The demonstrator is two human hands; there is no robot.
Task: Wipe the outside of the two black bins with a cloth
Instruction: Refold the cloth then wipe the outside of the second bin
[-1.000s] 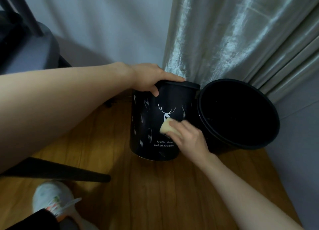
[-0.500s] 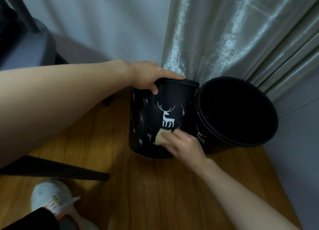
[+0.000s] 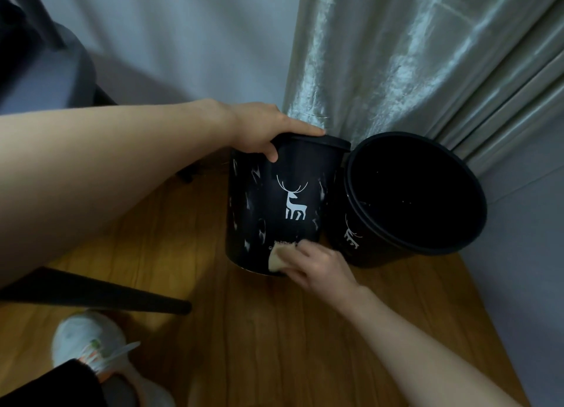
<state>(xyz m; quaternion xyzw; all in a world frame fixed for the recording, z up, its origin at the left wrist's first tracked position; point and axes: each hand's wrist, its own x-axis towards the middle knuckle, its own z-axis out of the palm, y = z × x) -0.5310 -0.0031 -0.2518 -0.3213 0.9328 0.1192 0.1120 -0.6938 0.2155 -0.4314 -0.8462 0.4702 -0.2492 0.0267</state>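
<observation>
Status from my feed. Left hand (image 3: 259,131) is clamped over the rim of the left bin (image 3: 274,205), thumb down the outer wall, fingers across the top edge. That grip steadies the bin.

Right hand (image 3: 317,261) has the cloth (image 3: 279,255) pinched under curled fingers, pressed flat against the left bin's wall low down, at about 6 o'clock on the side facing me, right over the small printed text under the deer logo. The cloth is pale yellow and mostly hidden by the fingers.

Right bin (image 3: 412,199) sits at 3 o'clock of the left one, touching or very nearly touching it, mouth open toward me. No hand on it.

Both bins stand on the wood floor (image 3: 274,330) with the curtain (image 3: 412,55) behind at 12 o'clock. Chair leg (image 3: 106,293) and my shoe (image 3: 91,342) lie at 8 o'clock.

Progress, my read: mid-wipe on bin one, front face, near the base. Can't tell how clean the wall is; black plastic and dim light show no streaks. The back and far sides are out of view, so I assume they need a turn. Bin two looks untouched. Call it well under half done.
</observation>
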